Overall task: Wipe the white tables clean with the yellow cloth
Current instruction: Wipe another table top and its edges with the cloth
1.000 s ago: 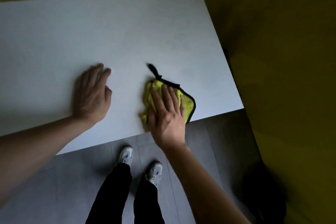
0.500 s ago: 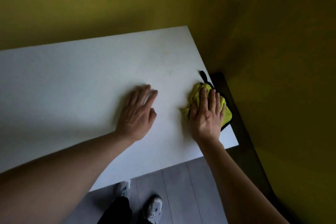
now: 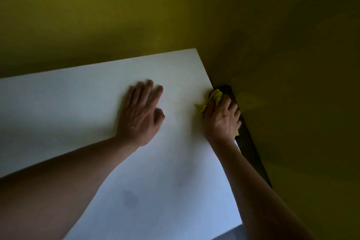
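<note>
Where the desk meets the wall: desk (image 3: 81,103) white, filling the lower left of the frame, right edge against a dark strip (image 3: 251,148) below the yellow wall (image 3: 292,64).
Yellow cloth: yellow cloth (image 3: 215,96) bunched at the desk's right edge, right of centre, partly over the edge.
Right hand: right hand (image 3: 222,121) on top of the cloth, fingers bent over it; seemingly gripping, though dim.
Left hand: left hand (image 3: 140,115) flat on the desk at centre, fingers straight, slightly blurred.
Stain: faint dark smudge (image 3: 130,198) low on the desk.
</note>
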Action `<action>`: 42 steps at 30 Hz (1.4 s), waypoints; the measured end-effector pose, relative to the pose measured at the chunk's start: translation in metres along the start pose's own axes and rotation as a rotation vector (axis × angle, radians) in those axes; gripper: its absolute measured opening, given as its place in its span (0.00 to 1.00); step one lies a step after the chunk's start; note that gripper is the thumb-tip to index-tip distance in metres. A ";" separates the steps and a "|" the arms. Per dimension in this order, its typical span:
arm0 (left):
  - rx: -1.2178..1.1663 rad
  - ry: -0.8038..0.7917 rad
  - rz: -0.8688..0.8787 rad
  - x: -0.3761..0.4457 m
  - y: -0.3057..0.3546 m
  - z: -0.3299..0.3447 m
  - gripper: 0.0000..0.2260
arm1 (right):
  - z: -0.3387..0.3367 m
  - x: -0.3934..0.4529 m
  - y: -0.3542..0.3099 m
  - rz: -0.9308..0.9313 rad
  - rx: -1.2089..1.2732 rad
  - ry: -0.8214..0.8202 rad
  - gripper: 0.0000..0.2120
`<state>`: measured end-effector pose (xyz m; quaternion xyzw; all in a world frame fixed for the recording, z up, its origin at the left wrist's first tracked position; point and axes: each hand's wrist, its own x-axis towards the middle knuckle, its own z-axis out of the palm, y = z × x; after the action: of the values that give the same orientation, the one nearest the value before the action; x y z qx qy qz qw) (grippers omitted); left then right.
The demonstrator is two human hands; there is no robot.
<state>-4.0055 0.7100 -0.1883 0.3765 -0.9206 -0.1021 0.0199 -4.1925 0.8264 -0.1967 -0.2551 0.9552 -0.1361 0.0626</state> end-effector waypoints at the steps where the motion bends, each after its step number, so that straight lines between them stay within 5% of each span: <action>1: 0.010 0.005 0.005 0.001 -0.001 0.002 0.31 | 0.002 0.010 -0.009 0.020 -0.003 -0.003 0.23; 14: 0.032 -0.038 0.011 0.006 -0.002 0.005 0.32 | 0.031 0.144 -0.132 0.007 0.055 -0.118 0.25; 25: 0.034 0.004 0.019 0.003 0.000 0.004 0.32 | -0.006 0.058 -0.048 -0.010 0.083 -0.115 0.21; 35: 0.056 -0.029 0.005 0.005 0.000 0.005 0.32 | 0.022 0.138 -0.125 -0.052 0.136 -0.140 0.23; 42: 0.039 -0.026 0.005 0.004 0.001 0.003 0.31 | 0.008 0.087 -0.071 -0.096 0.133 -0.106 0.22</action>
<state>-4.0093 0.7081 -0.1908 0.3732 -0.9235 -0.0889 0.0009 -4.2325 0.7212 -0.1877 -0.3028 0.9261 -0.1884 0.1232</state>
